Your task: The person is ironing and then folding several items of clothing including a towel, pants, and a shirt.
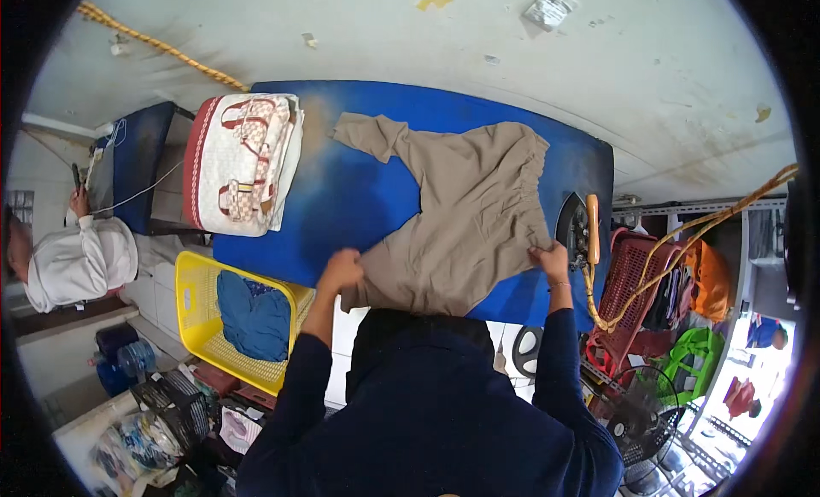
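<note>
Taupe trousers (pixel 455 208) with an elastic waistband lie spread on a blue padded ironing table (pixel 359 196), the waistband towards the right. My left hand (pixel 343 271) grips the hem of the nearer leg at the table's front edge. At the waistband's near corner, my right hand (pixel 551 260) pinches the fabric. The farther leg is bunched up near its end. Just right of the waistband rests an iron (pixel 573 228) with a wooden handle, close to my right hand.
A folded patterned cloth bundle (pixel 237 163) sits on the table's left end. Below it stands a yellow basket (pixel 192 317) holding blue cloth. The iron's cord (pixel 647 292) rises to the right, past a red basket (pixel 634 305) and a fan (pixel 640 420). Another person (pixel 83 260) is at far left.
</note>
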A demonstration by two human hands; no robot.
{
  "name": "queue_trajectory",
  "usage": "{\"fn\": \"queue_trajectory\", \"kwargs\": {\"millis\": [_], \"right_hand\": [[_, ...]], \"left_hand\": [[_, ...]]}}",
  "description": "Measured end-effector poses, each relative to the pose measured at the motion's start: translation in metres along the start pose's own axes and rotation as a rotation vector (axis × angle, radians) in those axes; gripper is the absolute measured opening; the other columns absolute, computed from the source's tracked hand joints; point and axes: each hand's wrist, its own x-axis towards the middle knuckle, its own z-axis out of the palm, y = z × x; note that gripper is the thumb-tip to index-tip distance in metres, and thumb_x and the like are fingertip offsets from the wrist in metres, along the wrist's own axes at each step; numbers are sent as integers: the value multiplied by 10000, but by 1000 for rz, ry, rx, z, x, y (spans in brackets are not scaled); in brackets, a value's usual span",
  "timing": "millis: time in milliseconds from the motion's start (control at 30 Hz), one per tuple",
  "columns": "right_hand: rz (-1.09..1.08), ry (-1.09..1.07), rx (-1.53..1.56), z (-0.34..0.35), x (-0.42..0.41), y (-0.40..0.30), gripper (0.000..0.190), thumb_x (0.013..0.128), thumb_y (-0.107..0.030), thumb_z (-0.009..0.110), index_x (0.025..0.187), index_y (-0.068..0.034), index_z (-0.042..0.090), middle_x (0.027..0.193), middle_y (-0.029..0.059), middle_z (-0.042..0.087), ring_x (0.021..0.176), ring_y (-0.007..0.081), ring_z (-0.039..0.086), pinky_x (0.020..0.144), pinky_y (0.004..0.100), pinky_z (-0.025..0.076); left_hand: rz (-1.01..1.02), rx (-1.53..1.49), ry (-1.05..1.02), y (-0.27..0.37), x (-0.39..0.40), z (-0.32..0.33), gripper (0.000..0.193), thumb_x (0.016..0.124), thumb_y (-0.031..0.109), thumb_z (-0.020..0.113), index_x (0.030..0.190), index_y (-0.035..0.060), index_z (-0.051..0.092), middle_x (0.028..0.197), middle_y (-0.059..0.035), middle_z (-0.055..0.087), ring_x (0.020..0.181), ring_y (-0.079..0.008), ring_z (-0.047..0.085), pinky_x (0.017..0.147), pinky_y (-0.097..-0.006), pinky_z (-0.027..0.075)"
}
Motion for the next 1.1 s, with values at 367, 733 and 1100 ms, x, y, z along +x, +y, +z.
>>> {"fn": "queue_trajectory", "kwargs": {"millis": [367,733,1100], "right_hand": [[373,-32,695,-24,-62,-20,302,822,-142,706,1090,-73,586,959,44,658,843,197,626,706,339,485],[431,-49,1084,-7,-65,-25,273,907,-172,582,1153,-55,562,1089,110,642,971,271,625,794,434,529],[214,-65,1397,-36,-36,-78,306,939,-175,501,1210,-36,531,1217,109,603,1158,266,557,956,432,469]], "left_hand": [[-95,66,955,16,25,-63,525,721,187,741,1170,48,507,1095,-187,531,1058,-392,513,892,-487,414],[-333,-207,362,-11,-21,22,355,687,177,662,973,-21,592,973,-254,638,932,-493,592,834,-455,501],[-162,-1563,-195,-27,-33,-55,487,774,-57,614,1228,79,497,950,-51,598,701,-158,568,492,-259,393]]}}
